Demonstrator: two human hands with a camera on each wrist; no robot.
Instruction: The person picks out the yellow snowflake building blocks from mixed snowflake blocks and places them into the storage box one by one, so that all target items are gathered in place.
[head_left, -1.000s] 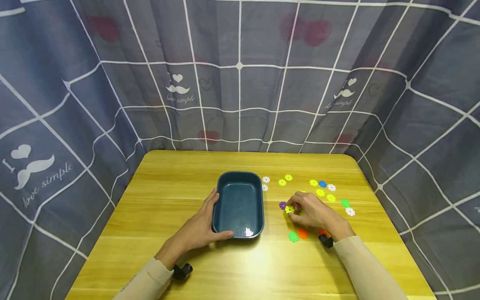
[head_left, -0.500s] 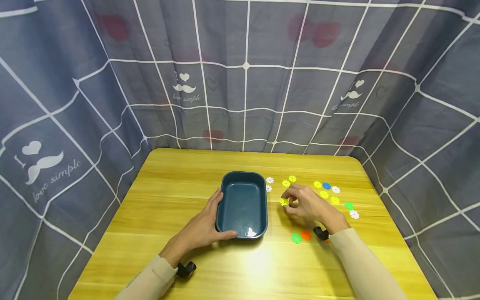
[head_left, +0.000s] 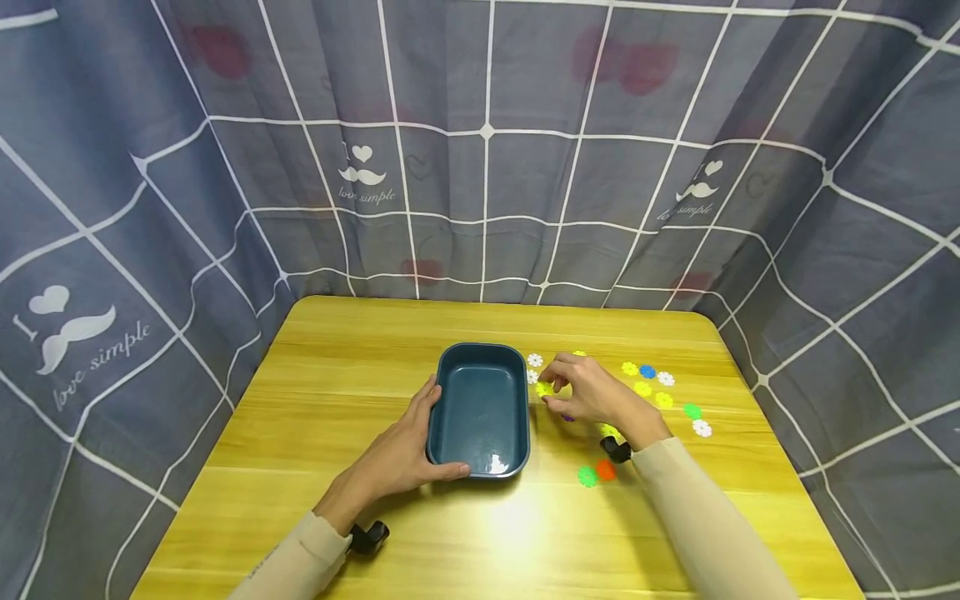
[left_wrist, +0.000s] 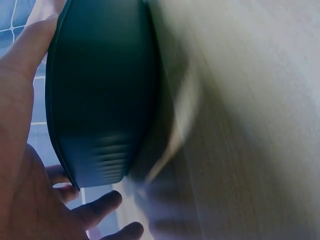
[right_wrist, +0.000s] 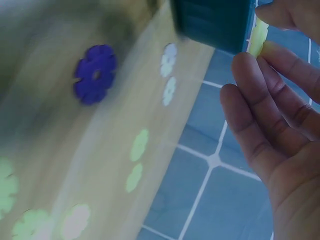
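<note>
A dark teal rectangular bin (head_left: 480, 408) stands on the table with nothing visible inside. My left hand (head_left: 400, 446) grips it at the near left corner, thumb over the front rim and fingers along the left side. Between thumb and fingertips my right hand (head_left: 588, 392) pinches a yellow flower-shaped plastic disc (right_wrist: 258, 39), just right of the bin's right rim. Below that hand lies a purple flower disc (right_wrist: 96, 75), mostly covered in the head view. Two white flower discs (head_left: 535, 360) lie beside the bin's far right corner.
More flower discs lie to the right on the wooden table (head_left: 337, 358): yellow ones (head_left: 642, 388), a blue one (head_left: 647, 372), white and green ones. A green disc (head_left: 588, 476) and an orange disc (head_left: 606, 470) lie nearer. A grey checked curtain (head_left: 450, 183) surrounds the table.
My right hand has carried the yellow disc left and away from me, towards the bin, uncovering discs behind it. The left hand and the bin have stayed in place.
</note>
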